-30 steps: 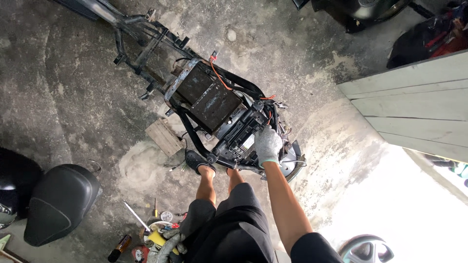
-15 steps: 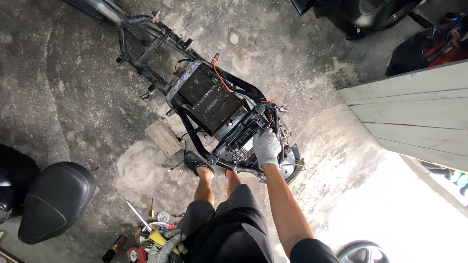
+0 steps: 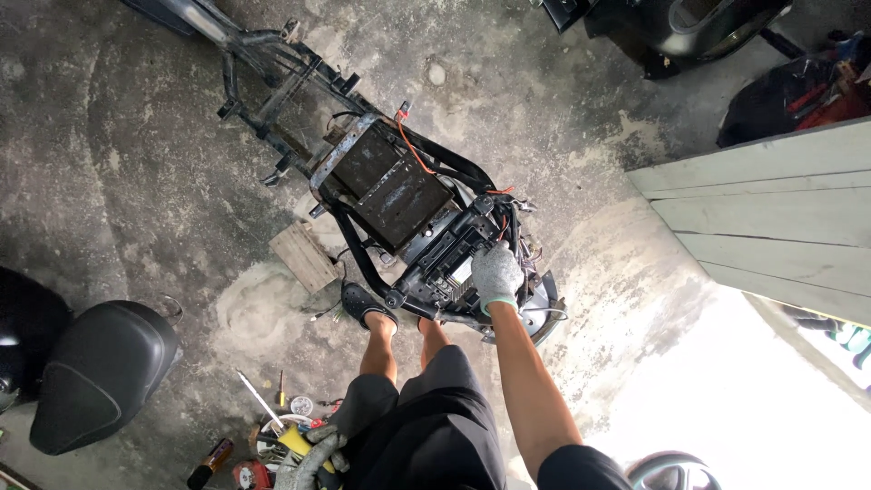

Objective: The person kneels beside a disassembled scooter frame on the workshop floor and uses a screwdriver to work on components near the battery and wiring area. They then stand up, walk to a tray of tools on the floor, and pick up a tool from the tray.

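Note:
A stripped scooter frame lies on the concrete floor, its black bare tubes, a rusty dark tray and orange wires exposed. My right hand, in a grey glove, rests on the black engine housing at the frame's near end, fingers curled over it. My left hand, also gloved, hangs low by my hip and grips a yellow-handled tool above the pile of tools. I stand with my feet in dark clogs against the frame.
A black scooter seat lies at the left. A small wooden block sits beside the frame. Loose tools are scattered near my left leg. A pale plank wall stands to the right, and dark body panels lie beyond.
The view has drifted slightly; my right hand stays on the engine housing in the same place. My left hand has come into sight at the bottom.

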